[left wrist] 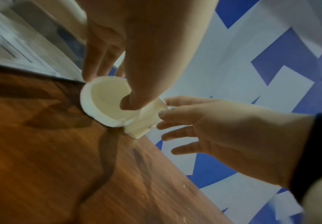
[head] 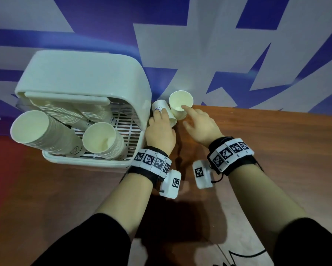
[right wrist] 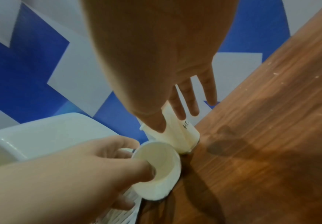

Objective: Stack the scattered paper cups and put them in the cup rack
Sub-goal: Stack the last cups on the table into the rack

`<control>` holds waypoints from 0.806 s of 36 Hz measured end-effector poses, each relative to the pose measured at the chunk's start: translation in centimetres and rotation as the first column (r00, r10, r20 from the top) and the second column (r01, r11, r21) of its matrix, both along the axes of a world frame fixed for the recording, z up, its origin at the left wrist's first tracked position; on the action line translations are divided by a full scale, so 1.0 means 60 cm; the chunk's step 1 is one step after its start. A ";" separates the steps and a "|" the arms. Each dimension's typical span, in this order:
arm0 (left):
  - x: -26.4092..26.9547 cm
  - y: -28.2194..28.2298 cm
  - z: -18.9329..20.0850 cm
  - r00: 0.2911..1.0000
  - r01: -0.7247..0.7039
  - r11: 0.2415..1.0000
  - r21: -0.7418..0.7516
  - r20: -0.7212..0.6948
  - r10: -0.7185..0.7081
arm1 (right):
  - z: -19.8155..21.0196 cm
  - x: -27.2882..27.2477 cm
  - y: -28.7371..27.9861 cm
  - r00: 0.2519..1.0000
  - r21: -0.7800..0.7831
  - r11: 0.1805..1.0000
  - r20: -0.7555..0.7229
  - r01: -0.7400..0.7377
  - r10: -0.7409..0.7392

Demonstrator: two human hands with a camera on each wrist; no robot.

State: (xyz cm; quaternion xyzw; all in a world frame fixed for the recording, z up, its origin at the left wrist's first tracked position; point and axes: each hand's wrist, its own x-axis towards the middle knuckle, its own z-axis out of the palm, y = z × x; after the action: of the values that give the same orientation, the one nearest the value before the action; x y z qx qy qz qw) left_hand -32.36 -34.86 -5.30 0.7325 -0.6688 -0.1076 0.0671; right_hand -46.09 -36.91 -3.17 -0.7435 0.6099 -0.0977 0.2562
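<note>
A paper cup [head: 161,106] lies on its side by the cup rack [head: 84,73], mouth toward me. My left hand [head: 158,120] grips it, thumb inside the rim [left wrist: 102,106] and fingers over the outside. Beside it on the right, an upright paper cup [head: 178,100] stands at the table's back edge. My right hand [head: 194,120] reaches to it with fingers nearly straight. In the right wrist view its thumb lies on the upright cup's wall [right wrist: 177,134], with the fingers [right wrist: 192,97] past it. The index fingertip is at the rim in the head view.
The white rack holds several leaning stacks of cups, a tall one [head: 34,129] at the left and a shorter one [head: 100,139] at the front. The brown wooden table [head: 267,160] stretches right. A blue and white patterned wall [head: 219,54] is right behind the cups.
</note>
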 end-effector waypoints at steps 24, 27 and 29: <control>0.009 0.015 0.000 0.988 0.076 0.993 0.085 -0.139 -0.064 | -0.030 -0.031 0.072 0.889 -0.006 0.904 0.188 0.427 -0.418; 0.009 0.025 0.009 0.981 0.101 0.991 0.092 -0.175 -0.084 | -0.024 -0.031 0.082 0.863 -0.020 0.885 0.234 0.465 -0.448; 0.009 0.031 0.017 0.974 0.110 0.991 0.079 -0.207 -0.092 | -0.018 -0.031 0.089 0.860 -0.037 0.882 0.244 0.470 -0.448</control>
State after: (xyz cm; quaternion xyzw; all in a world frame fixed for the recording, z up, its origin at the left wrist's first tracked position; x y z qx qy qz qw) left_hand -31.84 -33.00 -4.28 0.6851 -0.6893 -0.2151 0.0962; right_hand -47.97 -31.58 -4.25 -0.5718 0.7305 -0.2695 0.2583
